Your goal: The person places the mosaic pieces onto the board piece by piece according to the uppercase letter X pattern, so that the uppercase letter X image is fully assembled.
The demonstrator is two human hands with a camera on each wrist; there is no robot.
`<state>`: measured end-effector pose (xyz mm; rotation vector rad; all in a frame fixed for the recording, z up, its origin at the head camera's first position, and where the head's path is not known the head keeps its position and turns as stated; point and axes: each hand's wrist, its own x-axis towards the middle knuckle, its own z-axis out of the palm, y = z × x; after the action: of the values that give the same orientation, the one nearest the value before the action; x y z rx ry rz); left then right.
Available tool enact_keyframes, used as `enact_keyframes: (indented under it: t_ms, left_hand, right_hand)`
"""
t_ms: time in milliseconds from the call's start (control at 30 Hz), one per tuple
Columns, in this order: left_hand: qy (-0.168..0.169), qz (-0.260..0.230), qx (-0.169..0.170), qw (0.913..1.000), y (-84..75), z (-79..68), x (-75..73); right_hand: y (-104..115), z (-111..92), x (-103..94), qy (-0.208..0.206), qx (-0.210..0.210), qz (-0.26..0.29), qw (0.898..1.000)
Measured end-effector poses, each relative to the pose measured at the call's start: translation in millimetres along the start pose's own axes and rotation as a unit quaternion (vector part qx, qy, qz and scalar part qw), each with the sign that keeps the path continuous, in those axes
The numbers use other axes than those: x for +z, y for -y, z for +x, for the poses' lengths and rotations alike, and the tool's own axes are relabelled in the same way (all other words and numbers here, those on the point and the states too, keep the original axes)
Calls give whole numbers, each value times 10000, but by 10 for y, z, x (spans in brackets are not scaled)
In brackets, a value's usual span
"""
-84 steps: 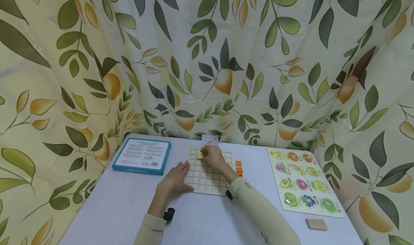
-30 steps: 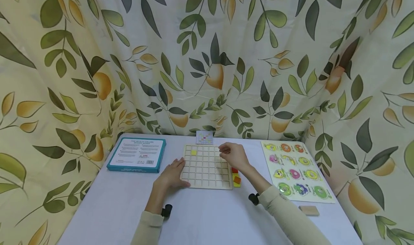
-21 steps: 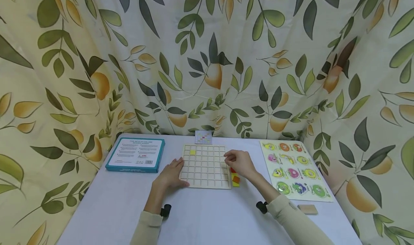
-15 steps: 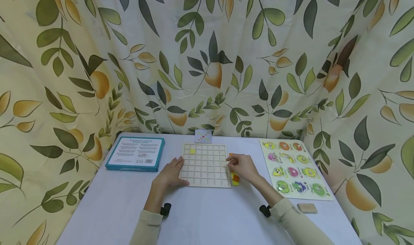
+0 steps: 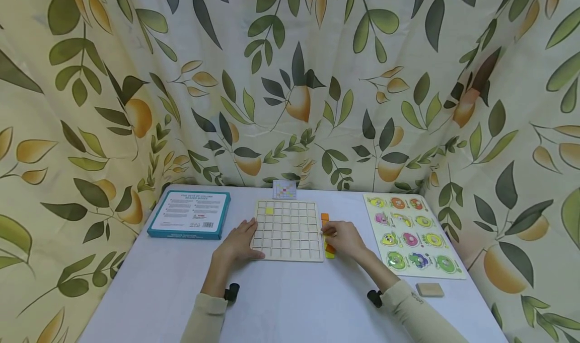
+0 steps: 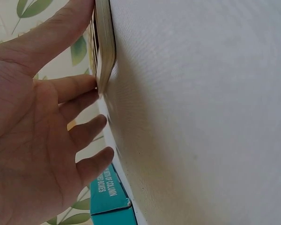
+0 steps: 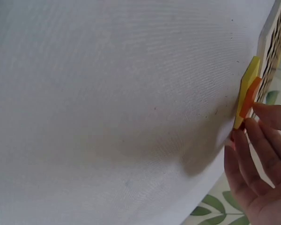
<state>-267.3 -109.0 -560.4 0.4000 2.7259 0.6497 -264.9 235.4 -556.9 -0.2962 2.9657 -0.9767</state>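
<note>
on the flat, rectangular teal-and-white cardboard box (image 5: pixel 188 214), the heading "five sets of column beaded boxes" can be read, printed in capitals over two lines at the top of the white panel. in the left wrist view, only "sets of column" and "boxes" are made out clearly on it. beneath the heading, columns of fine print are too small to be read, and a black-and-white striped barcode (image 5: pixel 208 224) is shown near the bottom. a small mark on the cream fabric right sleeve (image 5: pixel 417 297) cannot be deciphered.

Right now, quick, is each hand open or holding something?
Left hand: open, against the board.
Right hand: at the tiles; can't tell if it's gripping one.
</note>
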Motion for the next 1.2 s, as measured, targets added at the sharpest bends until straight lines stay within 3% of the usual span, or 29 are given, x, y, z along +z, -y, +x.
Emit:
enact_keyframes:
  t_ms: [300, 500, 733, 1033, 1200]
  left_hand:
    - [8, 14, 142, 9999, 8, 0, 0]
    - [-201, 3, 210, 9996, 105, 88, 122]
    - [-157, 33, 149, 9998, 83, 68, 92]
    - [-121, 1, 133, 9998, 50, 5, 36]
    - [-96, 72, 117, 9999, 27, 15, 40]
  right_hand:
    - [-28, 28, -23, 52, 346, -499, 9981]
    - [-23, 40, -58, 263, 573, -293, 9976]
    - [-6, 61, -64, 347, 621, -118, 9974]
    - [-20, 74, -103, 167, 646, 458, 9967]
    - [-25, 110, -188, -135, 628, 619, 9960]
